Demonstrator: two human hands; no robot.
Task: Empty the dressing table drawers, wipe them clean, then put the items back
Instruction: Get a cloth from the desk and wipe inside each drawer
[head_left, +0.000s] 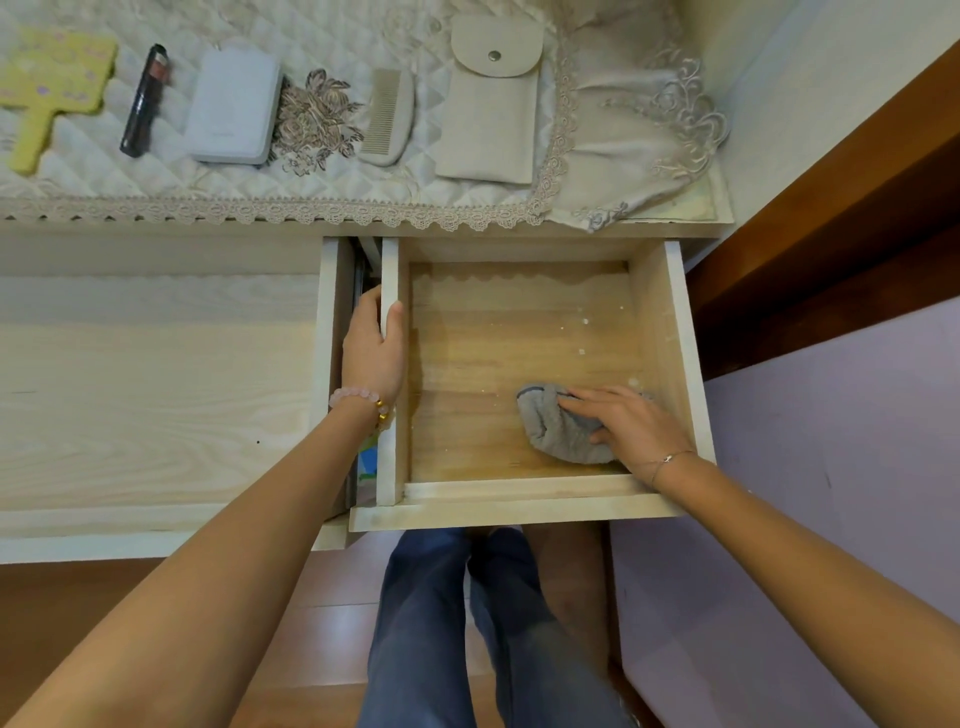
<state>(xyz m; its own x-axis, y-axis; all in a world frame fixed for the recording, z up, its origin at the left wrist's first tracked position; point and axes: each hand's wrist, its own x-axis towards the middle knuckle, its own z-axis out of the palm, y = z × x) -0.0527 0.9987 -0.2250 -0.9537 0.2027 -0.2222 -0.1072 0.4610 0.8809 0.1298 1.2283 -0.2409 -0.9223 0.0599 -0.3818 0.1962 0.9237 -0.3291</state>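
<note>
The right drawer (670, 332) is pulled out, and nothing lies in it except a grey cloth (556, 431). My right hand (631, 426) presses that cloth onto the drawer's wooden floor near the front right corner. My left hand (373, 348) grips the drawer's left side wall, thumb inside and fingers outside. To the left, a wide drawer (156, 395) is also pulled out and bare. On the tabletop's quilted cover (332, 41) lie a yellow hand mirror (47, 88), a dark tube (144, 101), a white case (234, 106), a comb (387, 117) and a beige pouch (491, 98).
A lace cloth (639, 140) hangs over the table's right end. A lilac wall (831, 467) and a brown wooden frame (831, 208) close in on the right. My legs in blue jeans (467, 623) stand on the wooden floor under the drawer.
</note>
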